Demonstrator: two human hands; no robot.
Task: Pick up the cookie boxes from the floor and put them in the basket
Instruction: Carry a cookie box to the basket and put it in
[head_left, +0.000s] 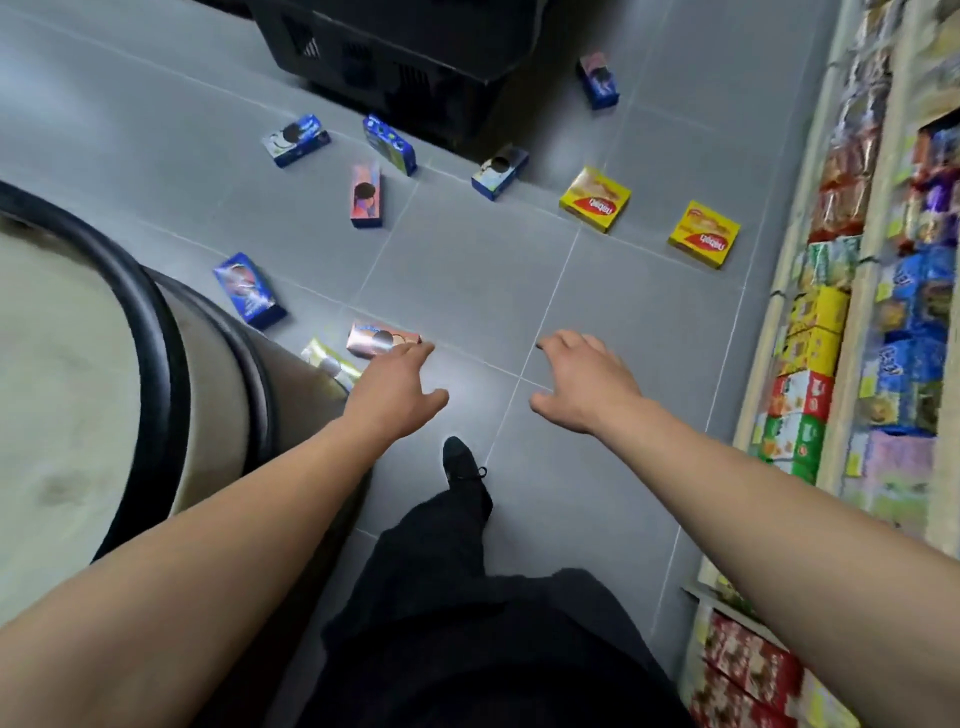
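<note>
Several cookie boxes lie scattered on the grey tiled floor. A pink box (382, 339) lies nearest, just beyond the fingertips of my left hand (396, 387), which is stretched out with relaxed fingers and holds nothing. A yellow-green box (332, 364) lies beside it, partly hidden. My right hand (584, 382) hovers over bare floor, fingers spread and loosely bent, empty. Blue boxes (248, 290) (296, 140) (389, 144) (500, 171) (598, 80), a pink-blue box (366, 195) and two yellow boxes (595, 199) (704, 234) lie farther off. The black basket (395, 62) stands at the top.
A large round beige drum with a black rim (156, 332) fills the left side. Shelves stocked with packaged snacks (857, 338) run along the right. My dark trouser leg and black shoe (460, 462) stand on the tiles between my arms.
</note>
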